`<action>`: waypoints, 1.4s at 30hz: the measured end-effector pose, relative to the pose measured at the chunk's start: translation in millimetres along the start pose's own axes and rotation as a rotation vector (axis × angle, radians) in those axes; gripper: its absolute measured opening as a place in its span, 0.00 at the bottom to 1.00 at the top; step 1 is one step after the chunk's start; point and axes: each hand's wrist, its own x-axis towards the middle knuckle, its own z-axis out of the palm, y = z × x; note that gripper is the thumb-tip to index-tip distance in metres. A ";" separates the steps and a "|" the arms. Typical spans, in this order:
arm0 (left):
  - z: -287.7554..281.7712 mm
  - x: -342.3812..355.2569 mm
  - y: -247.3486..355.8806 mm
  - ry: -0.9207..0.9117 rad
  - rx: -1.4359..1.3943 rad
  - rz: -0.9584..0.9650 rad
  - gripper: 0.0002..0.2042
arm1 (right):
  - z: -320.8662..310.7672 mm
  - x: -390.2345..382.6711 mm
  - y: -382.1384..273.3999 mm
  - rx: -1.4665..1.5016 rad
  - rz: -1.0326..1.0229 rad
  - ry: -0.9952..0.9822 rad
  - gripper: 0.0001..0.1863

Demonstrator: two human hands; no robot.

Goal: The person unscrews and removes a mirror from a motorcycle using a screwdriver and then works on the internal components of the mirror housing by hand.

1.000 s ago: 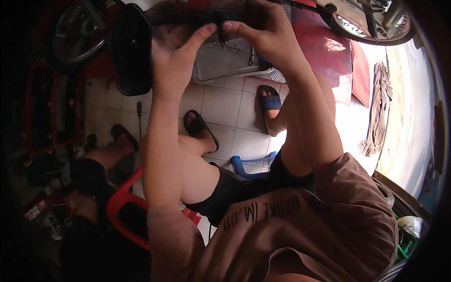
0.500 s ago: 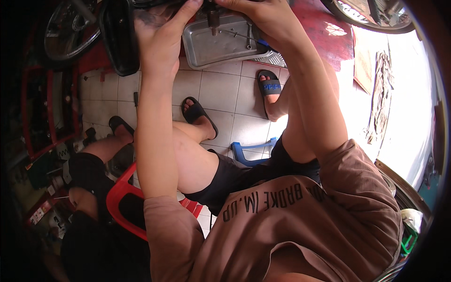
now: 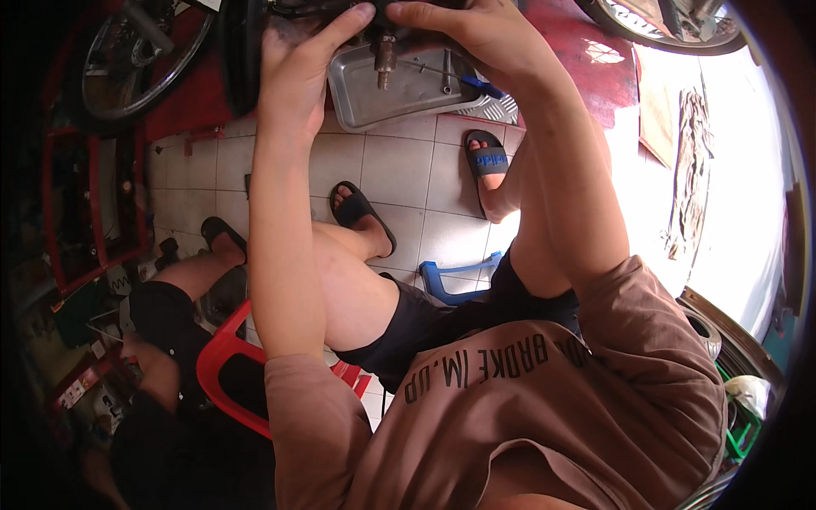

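At the upper edge, my left hand [image 3: 299, 58] and my right hand [image 3: 473, 34] grip a dark metal part from both sides, thumbs toward each other. The rest of the fingers are mostly hidden behind the part or cut off by the edge. Between the thumbs a stepped metal shaft [image 3: 385, 61] points downward from the part. Beneath it lies a grey metal tray [image 3: 361, 109]. A small wrench [image 3: 447, 72] rests in the tray, beside a screwdriver [image 3: 483, 86] with a blue handle that reaches over the rim.
Motorcycle wheels stand at upper left [image 3: 146, 72] and upper right [image 3: 671, 25]. A red platform [image 3: 586, 72] lies under the tray. Near my legs are a blue stool [image 3: 455, 285] and a red plastic chair [image 3: 223, 374]. Another person's leg [image 3: 191, 270] shows at left.
The view has shifted slightly. The shaft now shows lower and more fully between my thumbs, and the wrench is less covered. Both hands keep their grip.
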 end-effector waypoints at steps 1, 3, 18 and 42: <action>-10.4 4.2 -4.3 -0.066 0.039 0.037 0.19 | 1.2 0.5 0.5 0.003 -0.003 -0.006 0.14; -12.6 5.6 -6.8 -0.135 0.076 0.073 0.19 | 0.4 1.4 4.8 0.033 -0.006 -0.075 0.13; -8.9 13.6 -44.3 -0.480 0.670 -0.082 0.21 | -48.2 -14.3 -1.2 0.388 -0.018 0.090 0.08; -10.9 66.0 -322.2 0.342 1.236 -0.241 0.09 | -90.6 -18.8 -29.1 0.359 -0.001 0.243 0.13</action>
